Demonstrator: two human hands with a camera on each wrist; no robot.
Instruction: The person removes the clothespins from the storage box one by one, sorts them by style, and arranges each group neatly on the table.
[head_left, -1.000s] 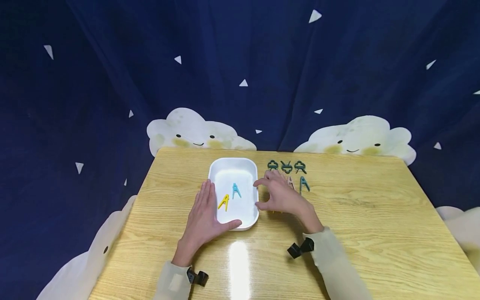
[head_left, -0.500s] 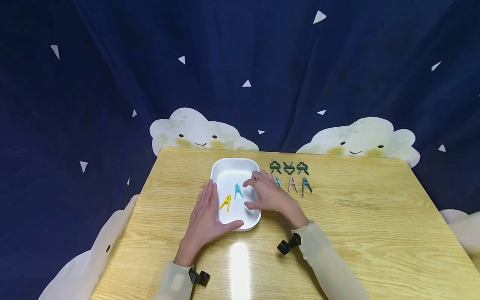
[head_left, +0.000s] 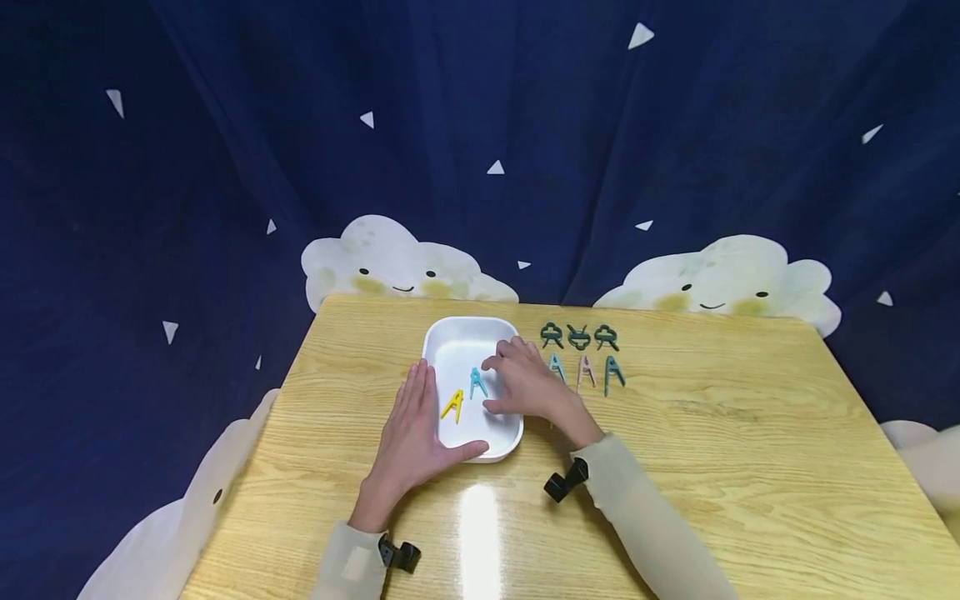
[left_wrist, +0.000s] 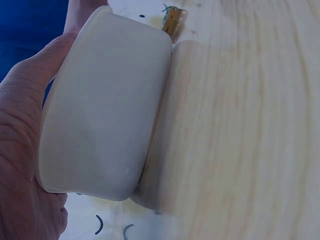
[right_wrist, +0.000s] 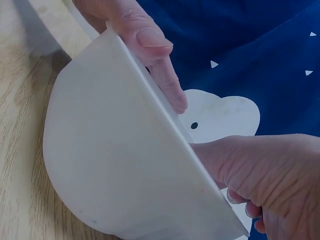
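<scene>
A white plastic tray stands on the table, holding a yellow clothes peg and a light-blue clothes peg. Along the tray's left side lies my left hand, fingers straight and thumb over the near rim. My right hand reaches over the right rim, thumb and index finger apart beside the light-blue peg. In the right wrist view its thumb dips behind the tray wall, and no peg shows there. The left palm rests against the tray in the left wrist view.
Right of the tray, three dark green cloud-shaped clips form a row. Below them lie a light-blue peg, a pink peg and a dark green peg. Something yellow, mostly hidden, shows below the right wrist.
My right hand has moved left from over the clips beside the tray to inside the tray, uncovering the pink and light-blue pegs on the table. My left hand has stayed put.
</scene>
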